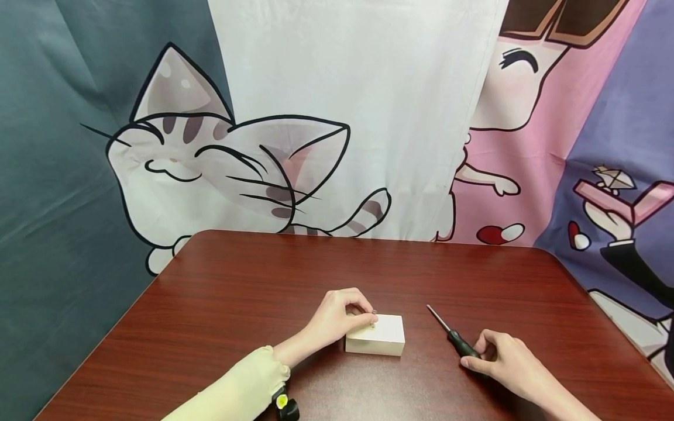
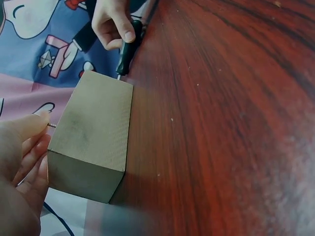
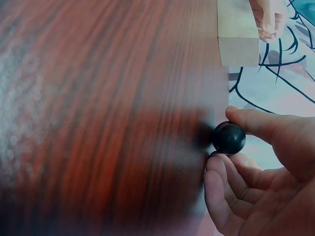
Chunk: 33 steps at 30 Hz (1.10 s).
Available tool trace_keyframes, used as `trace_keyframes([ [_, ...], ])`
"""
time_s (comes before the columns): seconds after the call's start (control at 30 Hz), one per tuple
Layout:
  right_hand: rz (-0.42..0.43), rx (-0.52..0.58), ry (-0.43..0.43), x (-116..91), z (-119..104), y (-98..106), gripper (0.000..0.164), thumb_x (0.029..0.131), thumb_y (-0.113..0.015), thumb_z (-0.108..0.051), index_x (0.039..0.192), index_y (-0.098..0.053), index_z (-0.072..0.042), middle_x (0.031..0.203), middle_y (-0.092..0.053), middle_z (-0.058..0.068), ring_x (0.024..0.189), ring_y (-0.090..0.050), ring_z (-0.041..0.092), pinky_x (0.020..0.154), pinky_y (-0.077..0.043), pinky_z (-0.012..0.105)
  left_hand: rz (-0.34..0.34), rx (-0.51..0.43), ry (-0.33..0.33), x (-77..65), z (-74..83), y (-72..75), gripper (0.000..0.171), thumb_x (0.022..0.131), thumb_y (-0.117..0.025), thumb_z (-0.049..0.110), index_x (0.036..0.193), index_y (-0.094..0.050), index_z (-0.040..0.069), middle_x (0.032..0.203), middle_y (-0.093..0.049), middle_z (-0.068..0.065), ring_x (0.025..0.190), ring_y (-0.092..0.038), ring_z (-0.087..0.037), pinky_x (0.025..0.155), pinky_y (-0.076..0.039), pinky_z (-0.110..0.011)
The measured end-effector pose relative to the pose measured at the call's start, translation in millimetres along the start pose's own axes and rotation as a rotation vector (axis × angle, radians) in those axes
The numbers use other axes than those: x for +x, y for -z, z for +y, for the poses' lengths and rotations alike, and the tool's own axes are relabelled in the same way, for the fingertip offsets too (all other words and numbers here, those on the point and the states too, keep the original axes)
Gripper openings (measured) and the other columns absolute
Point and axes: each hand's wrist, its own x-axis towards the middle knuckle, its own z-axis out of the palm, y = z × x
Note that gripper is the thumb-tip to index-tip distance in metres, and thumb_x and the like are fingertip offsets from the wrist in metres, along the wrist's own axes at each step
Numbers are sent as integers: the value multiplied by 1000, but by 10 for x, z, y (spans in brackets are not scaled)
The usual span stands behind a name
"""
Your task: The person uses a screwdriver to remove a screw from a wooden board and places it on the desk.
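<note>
A pale wooden block point(image 1: 380, 346) lies on the table. My left hand point(image 1: 338, 317) is at its top face and pinches a small screw point(image 2: 51, 125) between thumb and fingertip, the threaded end pointing at the block in the left wrist view. To the right of the block, my right hand point(image 1: 509, 358) grips the dark handle of a screwdriver point(image 1: 456, 337) between thumb and fingers. Its metal shaft points away to the upper left, low over the table. The right wrist view shows the rounded end of the screwdriver handle point(image 3: 230, 138).
The brown wood-grain table point(image 1: 237, 286) reaches back to a hanging cloth point(image 1: 411, 105) printed with cartoon figures. A black wrist device point(image 1: 286, 406) with a yellow spot sits at the left sleeve point(image 1: 239, 380).
</note>
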Motion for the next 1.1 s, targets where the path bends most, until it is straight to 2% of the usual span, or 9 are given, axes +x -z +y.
trace_keyframes([
  [0.37,32,-5,22,-17,-4,-27,37,77,-82,-43,78,-56,-17,64,-51,-6,58,-42,0,54,-34,19,6,-53,3,-25,2,42,7,81,-82,18,80,-75,18,82,-72,4,75,-62,1,68,-55,-17],
  [0.6,-11,-65,-64,-2,-9,15,38,77,-80,-49,77,-58,-18,63,-52,-4,58,-43,6,52,-32,22,31,-102,49,-43,3,99,5,83,-80,15,83,-75,15,86,-72,0,74,-66,0,68,-58,-17],
  [0.83,-36,-98,-102,14,-33,38,38,77,-79,-52,76,-60,-19,62,-54,-4,58,-45,8,52,-33,24,55,-119,83,-90,-39,196,7,82,-80,16,85,-74,15,86,-71,-1,71,-68,-2,67,-58,-19],
  [0.93,-46,-96,-111,17,-41,44,39,78,-78,-52,77,-60,-18,62,-55,-4,59,-46,9,52,-34,25,52,-135,91,-113,-53,244,7,82,-80,15,85,-74,14,86,-70,-3,70,-69,-6,67,-59,-20],
  [1.1,-50,-90,-106,17,-41,49,39,78,-78,-52,78,-59,-18,63,-56,-4,59,-47,9,52,-34,25,14,-204,84,-142,-90,308,8,84,-78,12,88,-73,8,87,-69,-10,68,-73,-20,65,-61,-25],
])
